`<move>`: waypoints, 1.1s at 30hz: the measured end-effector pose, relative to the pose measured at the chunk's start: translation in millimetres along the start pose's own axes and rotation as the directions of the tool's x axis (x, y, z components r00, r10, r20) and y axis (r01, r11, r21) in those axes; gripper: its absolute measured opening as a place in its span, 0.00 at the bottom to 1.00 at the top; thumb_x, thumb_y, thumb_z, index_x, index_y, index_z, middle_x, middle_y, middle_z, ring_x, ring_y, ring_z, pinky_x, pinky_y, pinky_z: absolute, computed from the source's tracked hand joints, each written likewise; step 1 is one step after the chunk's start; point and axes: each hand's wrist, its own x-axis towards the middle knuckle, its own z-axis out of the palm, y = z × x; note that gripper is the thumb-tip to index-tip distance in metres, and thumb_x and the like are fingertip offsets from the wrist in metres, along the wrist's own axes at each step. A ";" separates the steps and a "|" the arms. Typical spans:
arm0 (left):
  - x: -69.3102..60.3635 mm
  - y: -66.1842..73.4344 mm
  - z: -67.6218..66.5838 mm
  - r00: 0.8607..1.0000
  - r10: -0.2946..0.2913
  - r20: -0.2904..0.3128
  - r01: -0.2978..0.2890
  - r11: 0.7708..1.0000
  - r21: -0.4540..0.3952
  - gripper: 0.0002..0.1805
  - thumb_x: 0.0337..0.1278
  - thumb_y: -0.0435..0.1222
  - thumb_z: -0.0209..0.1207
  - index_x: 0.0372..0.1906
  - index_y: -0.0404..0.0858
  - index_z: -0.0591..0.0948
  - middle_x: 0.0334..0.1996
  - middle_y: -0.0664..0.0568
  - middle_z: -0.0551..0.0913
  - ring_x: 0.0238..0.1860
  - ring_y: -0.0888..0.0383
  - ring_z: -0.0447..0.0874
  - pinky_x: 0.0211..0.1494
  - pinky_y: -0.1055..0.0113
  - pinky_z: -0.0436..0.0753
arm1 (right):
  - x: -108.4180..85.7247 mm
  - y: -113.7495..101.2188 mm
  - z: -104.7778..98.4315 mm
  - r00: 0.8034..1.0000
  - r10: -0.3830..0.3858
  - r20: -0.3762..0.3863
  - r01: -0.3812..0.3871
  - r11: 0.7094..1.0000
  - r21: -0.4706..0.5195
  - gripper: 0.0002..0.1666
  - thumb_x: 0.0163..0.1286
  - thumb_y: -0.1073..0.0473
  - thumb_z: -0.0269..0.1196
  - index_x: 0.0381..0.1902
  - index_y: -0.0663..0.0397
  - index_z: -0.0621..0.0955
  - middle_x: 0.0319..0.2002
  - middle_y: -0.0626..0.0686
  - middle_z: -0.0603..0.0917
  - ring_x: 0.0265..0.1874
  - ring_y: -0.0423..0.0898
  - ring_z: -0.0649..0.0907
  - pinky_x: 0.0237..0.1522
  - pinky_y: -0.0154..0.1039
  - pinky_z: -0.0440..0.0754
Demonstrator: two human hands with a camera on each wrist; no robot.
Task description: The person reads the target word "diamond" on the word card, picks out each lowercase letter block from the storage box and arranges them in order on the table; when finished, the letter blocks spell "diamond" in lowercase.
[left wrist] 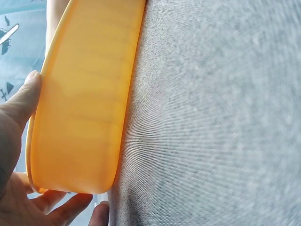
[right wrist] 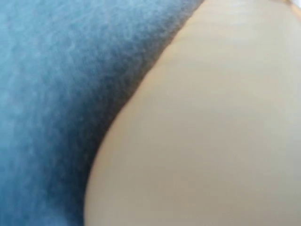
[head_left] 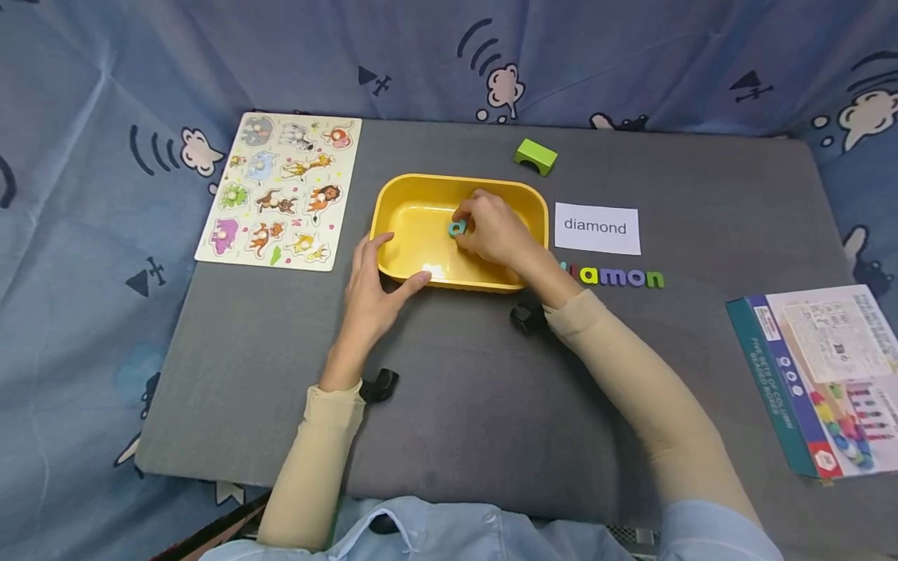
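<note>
A yellow plastic bin stands on the table, its inside facing up. My left hand holds its near left corner, thumb at the front rim and fingers around the left end; the left wrist view shows the bin wall up close. Inside the bin, my right hand pinches a small teal letter with a round loop, partly covered by the fingers. To the right lies a white card printed "diamond". Below it runs a row of coloured letters reading "iamon", its left end hidden by my right forearm.
An animal puzzle board lies left of the bin. Behind the bin sits a green arched block. A bead-set box rests at the table's right edge. The right wrist view shows only blurred sleeve and grey tabletop.
</note>
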 end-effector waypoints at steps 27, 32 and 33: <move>-1.9 -2.1 -1.3 1.000 0.017 -0.009 -0.017 1.000 -0.008 0.48 0.61 0.54 0.73 0.81 0.46 0.64 0.85 0.45 0.54 0.82 0.41 0.60 0.80 0.38 0.62 | -99.2 29.6 -74.1 0.969 -0.076 -0.237 0.077 0.997 -0.005 0.17 0.66 0.64 0.72 0.53 0.57 0.88 0.51 0.59 0.84 0.51 0.57 0.78 0.51 0.55 0.79; -1.5 -0.3 -0.7 1.000 0.008 0.003 -0.008 1.000 -0.008 0.48 0.61 0.55 0.73 0.81 0.47 0.64 0.85 0.45 0.53 0.82 0.40 0.60 0.80 0.38 0.62 | -120.5 41.3 -91.7 0.961 -0.047 -0.273 0.039 0.999 -0.038 0.17 0.66 0.65 0.73 0.53 0.59 0.88 0.53 0.60 0.84 0.54 0.57 0.77 0.54 0.59 0.79; -1.4 -0.3 -0.5 1.000 0.005 0.005 -0.005 1.000 -0.007 0.48 0.61 0.54 0.73 0.81 0.47 0.64 0.85 0.45 0.53 0.82 0.40 0.60 0.80 0.37 0.62 | -124.3 45.2 -95.0 0.959 -0.047 -0.281 0.033 0.998 -0.052 0.17 0.66 0.65 0.73 0.53 0.59 0.88 0.52 0.61 0.85 0.54 0.57 0.77 0.53 0.58 0.79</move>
